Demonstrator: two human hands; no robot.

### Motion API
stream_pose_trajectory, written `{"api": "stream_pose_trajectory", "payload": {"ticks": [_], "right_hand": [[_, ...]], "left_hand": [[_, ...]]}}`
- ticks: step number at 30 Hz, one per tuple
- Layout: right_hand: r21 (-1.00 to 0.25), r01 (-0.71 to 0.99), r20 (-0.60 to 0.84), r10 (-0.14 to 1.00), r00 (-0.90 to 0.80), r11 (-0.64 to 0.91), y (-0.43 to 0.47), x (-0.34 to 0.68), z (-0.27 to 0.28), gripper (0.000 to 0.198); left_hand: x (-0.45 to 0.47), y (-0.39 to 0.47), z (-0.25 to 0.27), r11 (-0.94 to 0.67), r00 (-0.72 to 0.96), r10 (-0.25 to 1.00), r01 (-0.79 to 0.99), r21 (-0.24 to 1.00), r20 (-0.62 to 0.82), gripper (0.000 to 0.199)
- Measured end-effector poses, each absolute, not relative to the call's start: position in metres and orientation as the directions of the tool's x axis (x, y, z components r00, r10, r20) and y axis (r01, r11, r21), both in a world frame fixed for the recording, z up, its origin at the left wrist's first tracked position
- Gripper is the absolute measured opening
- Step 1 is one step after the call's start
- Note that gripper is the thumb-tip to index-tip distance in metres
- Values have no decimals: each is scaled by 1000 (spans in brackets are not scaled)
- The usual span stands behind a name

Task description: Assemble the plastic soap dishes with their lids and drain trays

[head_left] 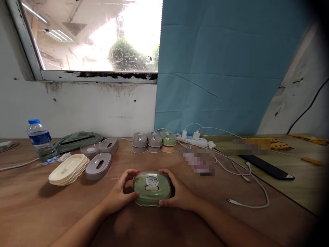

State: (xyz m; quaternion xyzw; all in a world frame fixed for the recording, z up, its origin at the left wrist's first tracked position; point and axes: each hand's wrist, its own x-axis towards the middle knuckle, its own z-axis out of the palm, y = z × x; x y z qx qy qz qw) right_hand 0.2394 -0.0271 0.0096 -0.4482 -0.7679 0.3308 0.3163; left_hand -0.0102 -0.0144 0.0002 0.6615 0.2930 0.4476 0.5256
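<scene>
Both my hands hold a green lidded box point(151, 192) with rounded corners in front of me. A clear cover lies over its top, with a round printed sticker point(152, 181) and a pale oval slot in the middle. My left hand point(124, 190) wraps its left end, thumb on the near left corner. At the right end, my right hand point(177, 192) grips it with the thumb at the near edge. The box's underside is hidden.
Stacked cream lids point(67, 168) and a grey slotted lid point(98, 166) lie to the left, near a water bottle point(41, 142) and a green pouch point(78, 140). Several boxes point(154, 140) stand by the wall. White cables point(266, 197), a power strip point(197, 140) and a black slab point(267, 167) are rightward.
</scene>
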Motion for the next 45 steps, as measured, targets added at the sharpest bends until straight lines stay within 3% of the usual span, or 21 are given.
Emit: {"api": "stream_pose_trajectory", "payload": {"ticks": [9, 13, 20, 45], "right_hand": [[-780, 503, 134, 884, -447, 373, -27, 242, 13, 90], [-706, 535, 151, 837, -526, 463, -29, 243, 17, 101], [-659, 500, 202, 772, -603, 563, -26, 244, 18, 91], [-642, 554, 259, 830, -494, 530, -23, 241, 12, 86]], "left_hand": [[-12, -16, 5, -345, 471, 829, 7, 939, 301, 59], [-12, -16, 5, -364, 481, 820, 21, 931, 310, 59], [-11, -17, 6, -406, 496, 812, 102, 908, 307, 60], [-13, -17, 6, -412, 490, 833, 241, 879, 257, 51]]}}
